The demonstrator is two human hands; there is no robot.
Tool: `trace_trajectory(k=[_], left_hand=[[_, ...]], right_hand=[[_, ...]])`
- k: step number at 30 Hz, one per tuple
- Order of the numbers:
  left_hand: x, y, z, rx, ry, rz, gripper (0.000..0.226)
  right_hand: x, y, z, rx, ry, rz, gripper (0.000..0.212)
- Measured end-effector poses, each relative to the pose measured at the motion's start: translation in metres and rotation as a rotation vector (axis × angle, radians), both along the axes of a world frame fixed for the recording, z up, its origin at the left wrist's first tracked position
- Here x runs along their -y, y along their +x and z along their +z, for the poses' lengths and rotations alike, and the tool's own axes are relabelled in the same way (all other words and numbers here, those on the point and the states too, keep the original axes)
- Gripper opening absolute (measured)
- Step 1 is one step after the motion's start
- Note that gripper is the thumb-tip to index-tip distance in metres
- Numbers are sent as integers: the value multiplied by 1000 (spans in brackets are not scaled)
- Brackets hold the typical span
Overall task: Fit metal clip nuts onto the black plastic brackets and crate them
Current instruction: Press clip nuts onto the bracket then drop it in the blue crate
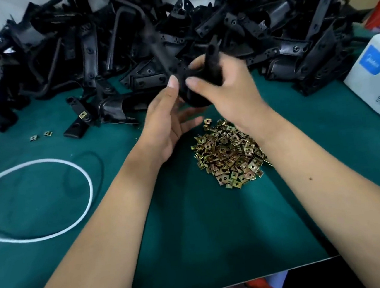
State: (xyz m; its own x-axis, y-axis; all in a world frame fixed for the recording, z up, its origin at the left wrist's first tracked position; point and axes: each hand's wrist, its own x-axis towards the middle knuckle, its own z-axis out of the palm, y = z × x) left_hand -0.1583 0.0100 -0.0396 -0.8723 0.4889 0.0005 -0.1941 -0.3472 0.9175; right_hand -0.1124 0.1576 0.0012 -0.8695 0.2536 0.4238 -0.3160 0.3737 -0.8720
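Both hands hold one black plastic bracket (192, 77) above the green table, just in front of the big heap of black brackets (266, 35). My left hand (167, 120) grips its lower left side, thumb up on the front. My right hand (223, 90) wraps its right side, thumb pressed on the middle. The bracket is motion-blurred and partly hidden by the fingers. A pile of brass-coloured metal clip nuts (229, 153) lies on the mat right below my hands. One bracket with a clip nut fitted (79, 119) lies at the left.
Two loose clip nuts (40, 135) sit on the green mat (193, 226) at the left. A white cord loop (55, 197) lies left of my forearm. A white box with a blue logo (378, 84) stands at the right edge. The table's front edge runs under my arms.
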Motion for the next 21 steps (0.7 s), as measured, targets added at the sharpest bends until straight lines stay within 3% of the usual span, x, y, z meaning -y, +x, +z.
trace_trajectory(k=[2, 4, 6, 8, 12, 15, 18, 21], left_hand=[[-1, -1, -1, 106, 64, -49, 44], [-3, -2, 0, 248, 134, 72, 39], [-5, -6, 0, 317, 204, 227, 16], [-4, -9, 0, 266, 225, 320, 20], [-1, -17, -6, 228, 243, 338, 13], [3, -17, -5, 294, 280, 304, 25], [6, -16, -6, 270, 165, 286, 23], [7, -17, -5, 317, 155, 309, 28]], right_hand=[[2, 1, -2, 36, 324, 73, 26], [-1, 0, -6, 53, 590, 95, 36], [-6, -2, -8, 47, 576, 72, 46], [-15, -7, -13, 65, 464, -1, 45], [-22, -15, -31, 346, 858, -191, 34], [-14, -19, -32, 394, 861, -169, 24], [-5, -20, -29, 429, 952, -179, 12], [-3, -11, -30, 428, 983, -167, 22]])
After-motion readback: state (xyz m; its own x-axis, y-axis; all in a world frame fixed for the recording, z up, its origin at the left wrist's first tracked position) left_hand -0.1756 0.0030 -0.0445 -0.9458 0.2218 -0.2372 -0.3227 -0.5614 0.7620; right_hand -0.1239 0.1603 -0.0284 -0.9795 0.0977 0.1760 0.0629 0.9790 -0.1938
